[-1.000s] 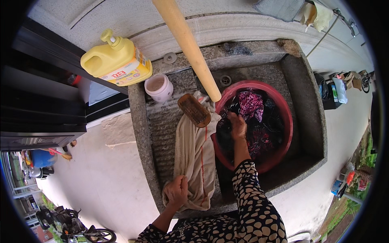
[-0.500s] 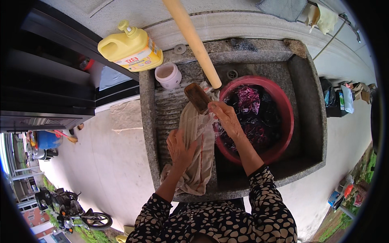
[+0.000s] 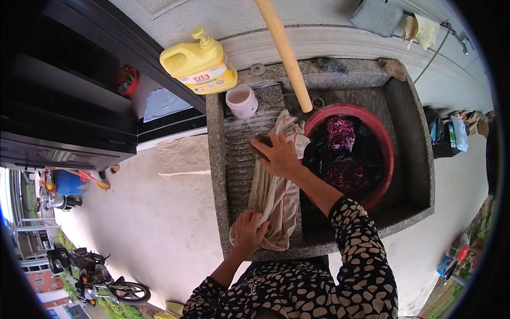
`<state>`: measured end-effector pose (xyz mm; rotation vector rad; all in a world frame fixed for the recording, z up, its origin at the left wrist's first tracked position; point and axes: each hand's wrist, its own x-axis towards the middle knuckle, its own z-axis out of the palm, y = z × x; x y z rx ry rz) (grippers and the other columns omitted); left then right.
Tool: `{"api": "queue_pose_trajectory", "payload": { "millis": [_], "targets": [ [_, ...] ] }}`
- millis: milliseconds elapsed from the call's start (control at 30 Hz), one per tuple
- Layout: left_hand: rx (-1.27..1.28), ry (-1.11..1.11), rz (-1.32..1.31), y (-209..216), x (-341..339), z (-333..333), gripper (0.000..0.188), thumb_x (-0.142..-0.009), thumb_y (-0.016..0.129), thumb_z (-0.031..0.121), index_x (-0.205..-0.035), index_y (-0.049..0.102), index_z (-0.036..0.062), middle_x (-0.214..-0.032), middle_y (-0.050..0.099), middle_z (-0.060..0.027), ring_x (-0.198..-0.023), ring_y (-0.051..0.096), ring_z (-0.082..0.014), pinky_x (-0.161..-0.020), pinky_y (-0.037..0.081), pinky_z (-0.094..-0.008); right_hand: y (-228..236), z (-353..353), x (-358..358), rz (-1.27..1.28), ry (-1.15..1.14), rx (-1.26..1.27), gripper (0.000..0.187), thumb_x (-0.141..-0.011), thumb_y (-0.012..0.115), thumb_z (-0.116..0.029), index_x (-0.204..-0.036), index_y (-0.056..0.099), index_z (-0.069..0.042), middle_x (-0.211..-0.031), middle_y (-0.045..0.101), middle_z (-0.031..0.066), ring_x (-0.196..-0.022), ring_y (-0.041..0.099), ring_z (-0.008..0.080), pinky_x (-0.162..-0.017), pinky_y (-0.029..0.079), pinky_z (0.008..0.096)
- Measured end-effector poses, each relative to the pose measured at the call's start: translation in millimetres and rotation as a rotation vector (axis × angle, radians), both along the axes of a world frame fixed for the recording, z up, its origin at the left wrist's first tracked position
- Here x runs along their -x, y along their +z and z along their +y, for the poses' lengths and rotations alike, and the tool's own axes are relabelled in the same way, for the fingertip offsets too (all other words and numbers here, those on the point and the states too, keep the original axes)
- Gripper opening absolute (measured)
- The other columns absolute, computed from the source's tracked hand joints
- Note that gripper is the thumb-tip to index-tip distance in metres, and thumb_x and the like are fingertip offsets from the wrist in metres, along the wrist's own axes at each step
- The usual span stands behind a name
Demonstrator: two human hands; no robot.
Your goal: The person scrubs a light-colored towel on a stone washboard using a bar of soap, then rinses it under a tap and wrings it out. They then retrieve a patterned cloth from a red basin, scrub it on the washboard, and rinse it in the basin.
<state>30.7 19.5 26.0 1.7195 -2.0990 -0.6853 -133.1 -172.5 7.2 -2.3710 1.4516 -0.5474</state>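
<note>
A wet, off-white cloth [image 3: 276,204] with a red stripe lies lengthwise on the ribbed washboard slope [image 3: 240,165] of the stone sink. My right hand [image 3: 282,158] is closed over a brown scrub brush [image 3: 260,145], pressed down onto the upper part of the cloth. Most of the brush is hidden under my fingers. At the near end of the cloth, my left hand [image 3: 248,233] grips its bunched edge. Right of the cloth stands a red basin [image 3: 389,159] holding dark water and soaked clothes [image 3: 340,134], some patterned pink.
A white tub [image 3: 242,102] sits at the washboard's far left, and a yellow pump jug [image 3: 201,64] on the sink's corner. A wooden pole [image 3: 287,56] slants down to the basin's far side. The stone sink's rim [image 3: 428,175] bounds the right.
My right hand has turned the brush over and brought it down onto the cloth. My left hand has slid toward me to the cloth's near end. The whole view has shifted slightly.
</note>
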Motion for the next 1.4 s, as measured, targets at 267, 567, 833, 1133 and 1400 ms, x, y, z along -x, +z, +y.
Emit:
{"api": "queue_pose_trajectory", "payload": {
  "millis": [267,567,833,1133,1400],
  "targets": [
    [-0.038,0.018,0.145,-9,11,-7,0.026,-0.079,0.068,0.015,-0.071,0.047,0.0038,-0.065,0.052,-0.0165,-0.061,0.055,-0.0372,-0.055,0.044,-0.0458,-51,-55,14,0.213,-0.184,0.179,0.049,-0.084,0.067,-0.037,-0.129,0.053,-0.025,-0.11,0.053,0.0175,-0.102,0.056,0.0363,-0.072,0.052,0.0495],
    [-0.092,0.015,0.238,-13,-6,-4,0.033,-0.083,0.067,0.022,-0.066,0.045,0.0033,-0.06,0.05,-0.0175,-0.055,0.055,-0.0373,-0.051,0.042,-0.0456,-24,36,-7,0.087,0.152,0.141,0.055,-0.084,0.066,-0.033,-0.135,0.049,-0.026,-0.112,0.049,0.015,-0.1,0.055,0.0338,-0.075,0.048,0.0468],
    [-0.06,0.022,0.34,-13,-1,-14,0.036,-0.083,0.067,0.021,-0.061,0.044,0.0037,-0.056,0.049,-0.0173,-0.051,0.052,-0.0374,-0.048,0.039,-0.0445,-56,-125,28,0.089,-0.654,-0.192,0.048,-0.088,0.057,-0.037,-0.133,0.049,-0.024,-0.107,0.051,0.0185,-0.1,0.055,0.0389,-0.074,0.053,0.0498],
    [-0.031,0.071,0.276,-20,-6,-11,0.034,-0.084,0.065,0.02,-0.061,0.045,0.0051,-0.056,0.05,-0.0134,-0.05,0.052,-0.0347,-0.05,0.039,-0.0439,-30,21,-12,0.271,0.139,0.207,0.05,-0.082,0.068,-0.034,-0.128,0.054,-0.021,-0.106,0.049,0.0153,-0.094,0.055,0.0325,-0.066,0.052,0.043],
    [0.022,0.063,0.345,-4,-12,0,0.031,-0.087,0.063,0.019,-0.063,0.049,0.0046,-0.057,0.054,-0.0119,-0.049,0.051,-0.0281,-0.049,0.039,-0.0394,-34,-140,-13,-0.026,-0.835,-0.446,0.051,-0.089,0.056,-0.04,-0.134,0.046,-0.017,-0.118,0.046,0.0223,-0.109,0.049,0.0407,-0.086,0.048,0.0493]
  ]
}}
